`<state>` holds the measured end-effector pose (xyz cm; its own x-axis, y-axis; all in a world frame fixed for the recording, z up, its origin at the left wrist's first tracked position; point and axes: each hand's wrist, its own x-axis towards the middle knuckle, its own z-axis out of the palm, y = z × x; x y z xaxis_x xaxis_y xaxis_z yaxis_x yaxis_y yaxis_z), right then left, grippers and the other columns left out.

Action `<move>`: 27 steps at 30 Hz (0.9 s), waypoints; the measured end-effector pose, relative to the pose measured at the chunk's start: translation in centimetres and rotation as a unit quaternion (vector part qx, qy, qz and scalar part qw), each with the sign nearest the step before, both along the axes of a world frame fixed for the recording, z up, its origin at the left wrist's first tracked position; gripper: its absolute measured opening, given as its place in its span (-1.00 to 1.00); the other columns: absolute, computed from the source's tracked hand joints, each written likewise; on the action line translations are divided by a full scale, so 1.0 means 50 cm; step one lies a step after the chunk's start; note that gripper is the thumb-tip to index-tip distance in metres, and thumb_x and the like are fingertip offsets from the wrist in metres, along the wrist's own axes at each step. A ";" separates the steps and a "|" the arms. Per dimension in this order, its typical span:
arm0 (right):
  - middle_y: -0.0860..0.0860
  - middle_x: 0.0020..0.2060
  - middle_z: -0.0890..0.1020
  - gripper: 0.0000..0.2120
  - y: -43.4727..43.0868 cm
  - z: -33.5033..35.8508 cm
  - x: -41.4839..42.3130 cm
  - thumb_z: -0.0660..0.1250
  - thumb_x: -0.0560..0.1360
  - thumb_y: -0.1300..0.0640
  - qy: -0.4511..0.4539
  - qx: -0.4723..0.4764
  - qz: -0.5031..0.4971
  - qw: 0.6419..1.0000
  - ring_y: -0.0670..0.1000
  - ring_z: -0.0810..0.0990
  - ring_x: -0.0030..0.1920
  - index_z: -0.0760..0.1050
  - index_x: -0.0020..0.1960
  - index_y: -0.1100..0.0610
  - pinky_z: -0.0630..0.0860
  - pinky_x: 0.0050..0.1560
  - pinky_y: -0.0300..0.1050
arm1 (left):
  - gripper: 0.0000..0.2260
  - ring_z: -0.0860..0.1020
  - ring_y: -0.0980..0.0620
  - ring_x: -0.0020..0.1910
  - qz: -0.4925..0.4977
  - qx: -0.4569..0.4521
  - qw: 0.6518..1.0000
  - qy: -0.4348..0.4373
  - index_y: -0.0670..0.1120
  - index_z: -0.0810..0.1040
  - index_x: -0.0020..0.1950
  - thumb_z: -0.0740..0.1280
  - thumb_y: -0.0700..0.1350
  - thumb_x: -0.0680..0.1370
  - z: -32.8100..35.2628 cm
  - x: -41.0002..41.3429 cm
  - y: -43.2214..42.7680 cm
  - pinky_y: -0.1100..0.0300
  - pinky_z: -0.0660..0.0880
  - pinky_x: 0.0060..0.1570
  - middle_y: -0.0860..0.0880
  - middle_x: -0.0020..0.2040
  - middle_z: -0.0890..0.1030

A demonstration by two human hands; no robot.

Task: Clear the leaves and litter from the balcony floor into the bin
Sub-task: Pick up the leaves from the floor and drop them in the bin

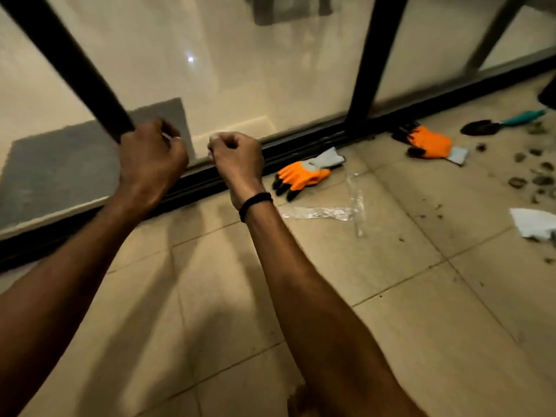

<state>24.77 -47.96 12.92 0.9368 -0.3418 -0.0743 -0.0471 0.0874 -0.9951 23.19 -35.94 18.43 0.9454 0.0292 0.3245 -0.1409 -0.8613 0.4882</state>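
Dry leaves and crumbs (538,176) lie scattered on the beige floor tiles at the right. A clear plastic wrapper (337,210) sits mid-floor, and a piece of white paper (534,221) lies at the right edge. No bin shows. My left hand (150,152) is raised at the sliding glass door, fingers curled round the lower end of its black frame bar (90,82). My right hand (237,155) hovers beside it in a loose fist over the door track, with nothing visible in it.
Two orange work gloves lie by the black door track (301,145), one near my right hand (304,174) and one farther right (430,142). A trowel with a teal handle (499,123) lies beyond. A grey mat (60,170) lies behind the glass.
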 end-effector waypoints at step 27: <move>0.15 -0.08 0.72 -0.89 -0.816 -0.312 -0.245 0.37 0.51 0.33 0.289 -0.238 -0.315 0.872 -0.08 0.65 -0.14 0.67 -0.03 0.29 0.45 -0.11 -0.38 | -0.71 0.59 0.00 0.05 -0.450 0.045 0.878 0.156 -0.14 0.58 0.34 0.35 -0.17 0.62 -0.392 -0.002 -0.795 0.36 0.29 -0.08 -0.09 0.10 0.65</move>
<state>12.52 -88.74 -2.66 0.4054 -0.8960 -0.1812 -0.6441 -0.1392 -0.7522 23.08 -75.70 -1.16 0.6158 -0.7879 0.0077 -0.6560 -0.5072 0.5590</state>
